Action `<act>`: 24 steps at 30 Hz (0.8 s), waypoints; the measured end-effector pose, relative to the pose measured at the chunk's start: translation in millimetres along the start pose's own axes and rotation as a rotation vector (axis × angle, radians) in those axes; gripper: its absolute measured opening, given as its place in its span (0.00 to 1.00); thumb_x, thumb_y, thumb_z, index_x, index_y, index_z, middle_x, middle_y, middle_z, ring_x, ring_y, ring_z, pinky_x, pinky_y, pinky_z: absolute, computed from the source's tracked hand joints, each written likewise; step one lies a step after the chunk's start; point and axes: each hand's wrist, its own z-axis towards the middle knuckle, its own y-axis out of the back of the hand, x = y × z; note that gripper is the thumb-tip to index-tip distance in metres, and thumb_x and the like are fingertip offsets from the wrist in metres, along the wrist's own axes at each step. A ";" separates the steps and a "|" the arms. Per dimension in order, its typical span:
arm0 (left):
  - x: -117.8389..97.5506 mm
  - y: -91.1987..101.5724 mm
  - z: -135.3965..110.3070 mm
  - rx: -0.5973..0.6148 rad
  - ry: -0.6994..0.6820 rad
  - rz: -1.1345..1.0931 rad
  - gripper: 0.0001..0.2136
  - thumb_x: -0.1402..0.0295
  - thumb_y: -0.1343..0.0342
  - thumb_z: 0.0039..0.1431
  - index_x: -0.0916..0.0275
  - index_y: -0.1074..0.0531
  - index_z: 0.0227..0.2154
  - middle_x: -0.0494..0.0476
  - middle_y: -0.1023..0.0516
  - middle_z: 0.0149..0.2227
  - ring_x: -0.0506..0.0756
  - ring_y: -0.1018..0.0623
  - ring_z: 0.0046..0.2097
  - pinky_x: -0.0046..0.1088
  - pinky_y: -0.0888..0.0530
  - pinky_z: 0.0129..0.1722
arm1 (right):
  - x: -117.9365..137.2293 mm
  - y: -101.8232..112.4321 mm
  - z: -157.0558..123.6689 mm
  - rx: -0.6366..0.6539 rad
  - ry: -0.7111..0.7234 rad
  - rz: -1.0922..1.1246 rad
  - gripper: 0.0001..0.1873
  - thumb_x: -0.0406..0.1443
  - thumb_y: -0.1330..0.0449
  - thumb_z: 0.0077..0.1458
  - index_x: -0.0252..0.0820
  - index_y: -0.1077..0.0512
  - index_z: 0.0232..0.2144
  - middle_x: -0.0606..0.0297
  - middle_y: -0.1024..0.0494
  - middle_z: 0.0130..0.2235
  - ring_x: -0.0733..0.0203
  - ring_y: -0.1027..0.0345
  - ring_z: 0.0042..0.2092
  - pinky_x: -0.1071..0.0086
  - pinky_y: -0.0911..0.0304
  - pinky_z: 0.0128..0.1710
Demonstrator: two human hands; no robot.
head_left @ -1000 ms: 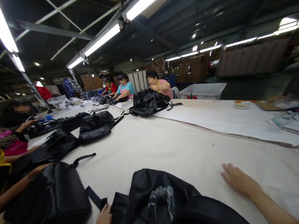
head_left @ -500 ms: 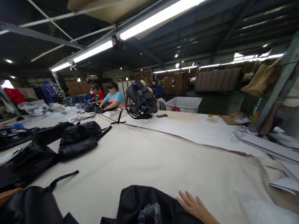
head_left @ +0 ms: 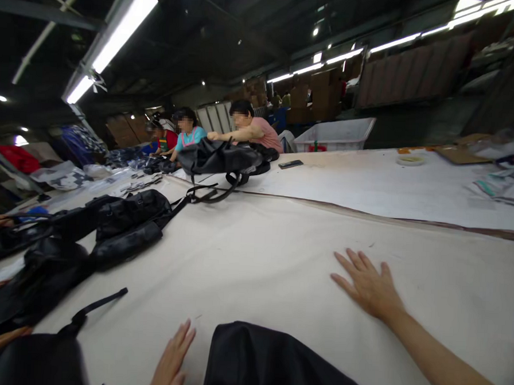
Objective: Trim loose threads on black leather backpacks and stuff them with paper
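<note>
A black bag (head_left: 265, 359) lies at the near edge of the cloth-covered table, cut off by the bottom of the view. Left of it, my left hand (head_left: 173, 357) is up with fingers stretched, apart from the bag by a narrow gap. My right hand (head_left: 369, 284) is spread over the pale cloth (head_left: 253, 255), beyond and right of the bag, holding nothing. Whether its palm touches the cloth I cannot make out.
Several black bags (head_left: 129, 214) line the left side, where other people's hands reach in. Across the table a person in pink (head_left: 266, 132) handles a black backpack (head_left: 220, 156). A phone (head_left: 290, 164), a tape roll (head_left: 410, 160) and a white bin (head_left: 335, 133) are farther back.
My right hand has left the bag and moved forward and right over the cloth. My left hand has come into view. The far backpack has been tipped over toward the left.
</note>
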 end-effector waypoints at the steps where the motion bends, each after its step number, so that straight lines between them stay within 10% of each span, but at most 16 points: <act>1: -4.2 -5.8 23.5 0.060 -0.043 0.051 0.24 0.61 0.68 0.70 0.47 0.51 0.68 0.52 0.50 0.70 0.63 0.46 0.70 0.54 0.44 0.66 | -6.5 -3.7 10.1 0.015 -0.017 0.001 0.30 0.50 0.57 0.65 0.46 0.38 0.64 0.52 0.40 0.66 0.38 0.47 0.65 0.31 0.51 0.57; 5: -46.6 -43.9 136.5 0.381 -0.047 0.408 0.28 0.60 0.48 0.63 0.54 0.42 0.65 0.64 0.52 0.70 0.72 0.51 0.70 0.63 0.50 0.64 | -35.6 -17.5 48.8 0.057 -0.079 0.024 0.32 0.52 0.57 0.65 0.46 0.38 0.63 0.52 0.40 0.66 0.38 0.48 0.65 0.30 0.52 0.57; 11: -133.0 -137.4 320.4 0.295 -0.019 0.436 0.29 0.50 0.58 0.67 0.50 0.49 0.68 0.62 0.54 0.72 0.75 0.54 0.70 0.68 0.52 0.62 | -70.3 -33.0 99.7 0.115 -0.194 0.073 0.35 0.56 0.60 0.64 0.46 0.38 0.64 0.51 0.41 0.66 0.35 0.50 0.65 0.26 0.55 0.56; 15: -174.4 -188.5 399.2 0.246 0.084 0.440 0.31 0.47 0.66 0.67 0.54 0.51 0.69 0.66 0.54 0.71 0.79 0.54 0.69 0.73 0.53 0.59 | -94.5 -40.4 128.6 0.165 -0.309 0.106 0.39 0.60 0.60 0.63 0.45 0.40 0.65 0.50 0.45 0.68 0.32 0.54 0.66 0.23 0.62 0.56; 20: -181.8 -182.8 401.9 0.378 -0.094 0.412 0.30 0.50 0.65 0.68 0.55 0.55 0.69 0.58 0.60 0.72 0.65 0.57 0.72 0.60 0.57 0.66 | -118.5 -46.2 148.7 0.123 -0.472 0.134 0.42 0.61 0.59 0.62 0.39 0.40 0.64 0.43 0.44 0.67 0.29 0.57 0.66 0.22 0.67 0.55; 24: -139.3 -125.5 312.8 0.560 -0.289 0.378 0.33 0.52 0.57 0.65 0.59 0.55 0.69 0.55 0.62 0.72 0.61 0.59 0.72 0.50 0.59 0.68 | -113.7 -32.8 135.8 0.012 -0.394 0.119 0.35 0.51 0.58 0.67 0.32 0.43 0.64 0.38 0.47 0.67 0.34 0.57 0.67 0.32 0.59 0.60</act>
